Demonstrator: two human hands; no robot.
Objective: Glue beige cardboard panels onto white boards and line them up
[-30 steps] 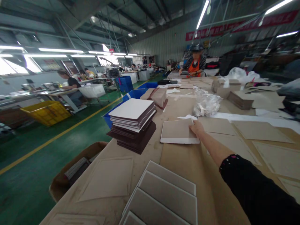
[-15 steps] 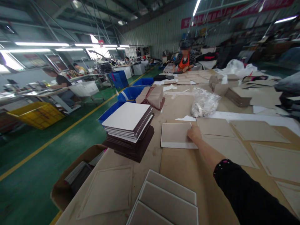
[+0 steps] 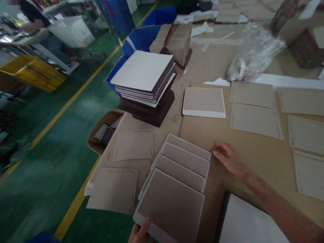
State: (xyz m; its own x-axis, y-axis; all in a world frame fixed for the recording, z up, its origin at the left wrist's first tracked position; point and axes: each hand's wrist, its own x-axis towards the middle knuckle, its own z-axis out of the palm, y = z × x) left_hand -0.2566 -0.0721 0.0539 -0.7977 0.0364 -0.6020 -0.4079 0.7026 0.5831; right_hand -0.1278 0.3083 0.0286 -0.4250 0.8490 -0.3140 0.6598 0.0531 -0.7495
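Observation:
My right hand (image 3: 231,160) hovers low over the brown cardboard table top, fingers loosely apart and empty, just right of a fanned stack of grey-faced white-edged boards (image 3: 177,179). My left hand (image 3: 140,233) shows only at the bottom edge, fingers at the near edge of the nearest board of that stack. A single grey board (image 3: 204,101) lies flat farther off, beyond my right hand. A tall pile of white and dark brown boards (image 3: 146,87) stands to its left.
Flat cardboard sheets (image 3: 255,114) lie on the table at right. Crumpled clear plastic (image 3: 253,54) sits farther back. An open carton (image 3: 105,133) and blue bins (image 3: 141,37) stand off the table's left edge beside the green floor. A white sheet (image 3: 245,222) lies near my right arm.
My right hand let go of the single grey board and drew back toward me. The view tilted down, bringing the fanned stack and my left hand into sight.

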